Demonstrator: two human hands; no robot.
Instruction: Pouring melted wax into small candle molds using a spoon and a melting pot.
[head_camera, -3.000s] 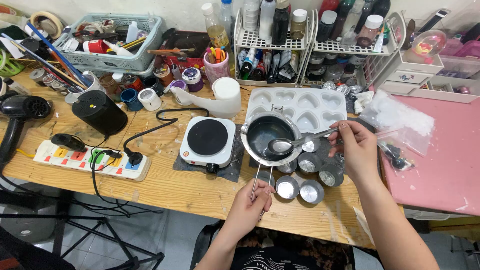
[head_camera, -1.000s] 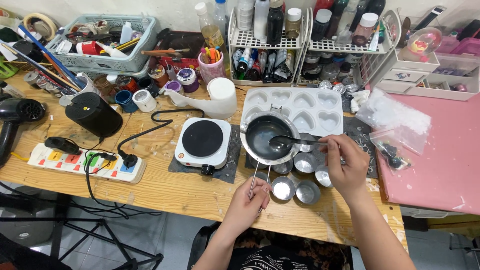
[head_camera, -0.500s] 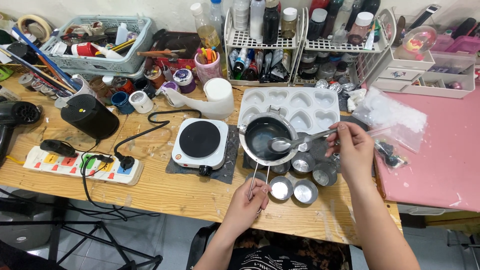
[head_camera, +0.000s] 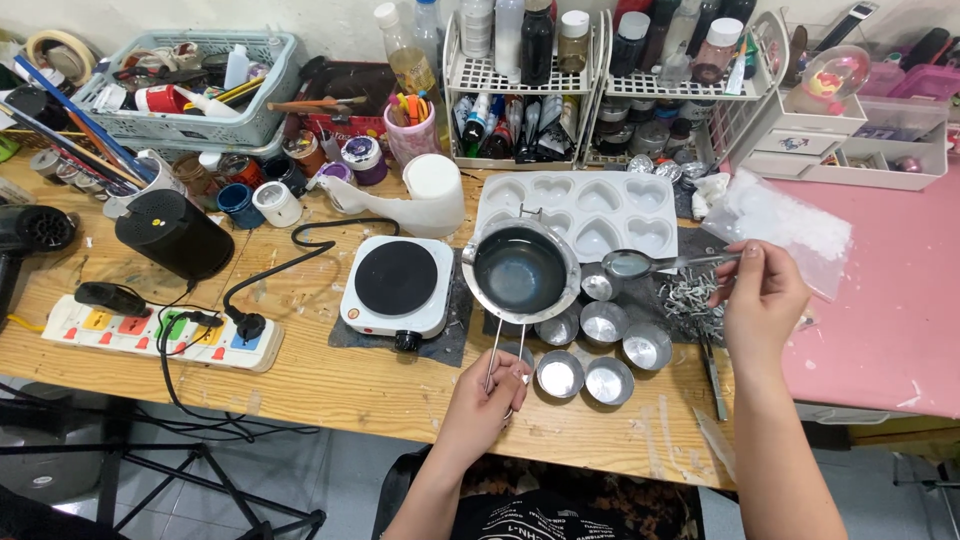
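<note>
Head view: the small pot sits just past the left hand, whose grip is closed around the pot's wire handle at the counter's near edge. The right hand pinches the end of a spoon, its bowl hanging beside the pot's rim, towards the left hand. Small metal cups lie between the two grips. Beyond the spoon lies a white heart mould; outward of the left grip stands a hotplate.
</note>
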